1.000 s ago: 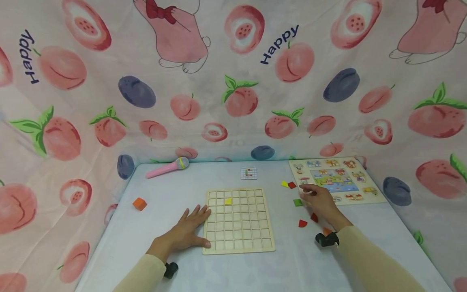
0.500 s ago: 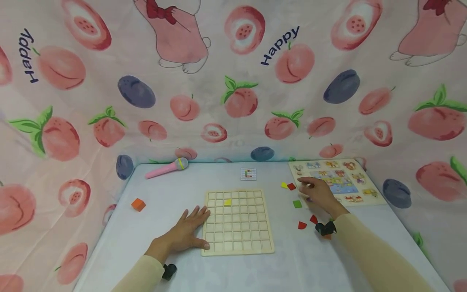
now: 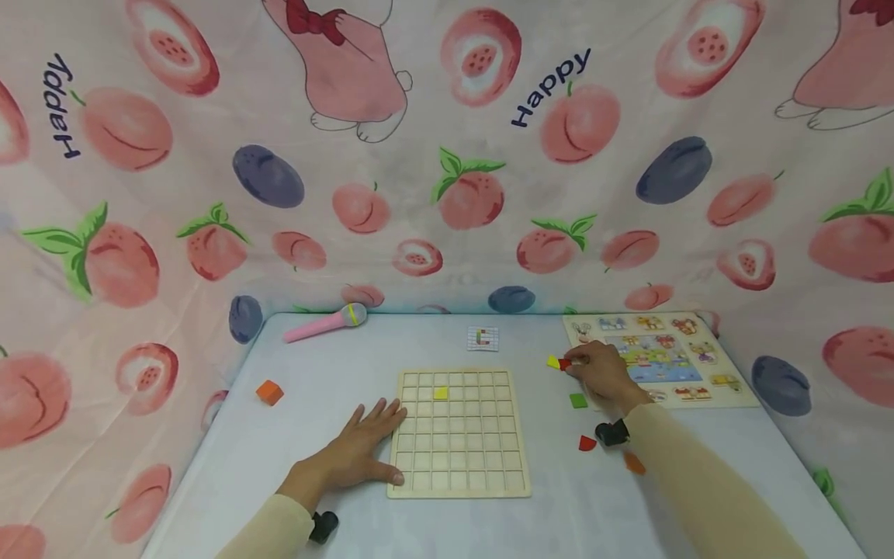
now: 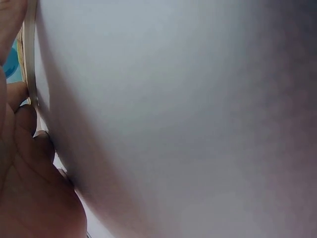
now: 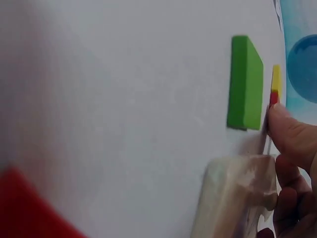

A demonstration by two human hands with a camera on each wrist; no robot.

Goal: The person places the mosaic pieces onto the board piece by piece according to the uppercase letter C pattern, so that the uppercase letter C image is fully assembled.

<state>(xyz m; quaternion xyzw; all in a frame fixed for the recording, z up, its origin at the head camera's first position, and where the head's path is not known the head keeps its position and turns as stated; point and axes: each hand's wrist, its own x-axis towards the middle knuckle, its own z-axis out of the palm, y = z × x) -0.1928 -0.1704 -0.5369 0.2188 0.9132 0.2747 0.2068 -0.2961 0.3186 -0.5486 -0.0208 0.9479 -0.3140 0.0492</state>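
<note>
Pinching red piece [image 5: 274, 96] with right hand [image 3: 604, 371], resting spread left hand [image 3: 355, 450] against grid board [image 3: 464, 444]; could drag adjoining yellow piece [image 3: 552, 362] by contact.

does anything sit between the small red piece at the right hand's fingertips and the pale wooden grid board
Yes: the small flat yellow piece lies beside the red piece, on the side toward the wooden board. Nothing else visible stands between them.

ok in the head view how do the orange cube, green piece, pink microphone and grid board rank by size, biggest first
Largest to smallest, as they look there:
1. grid board
2. pink microphone
3. orange cube
4. green piece
</note>
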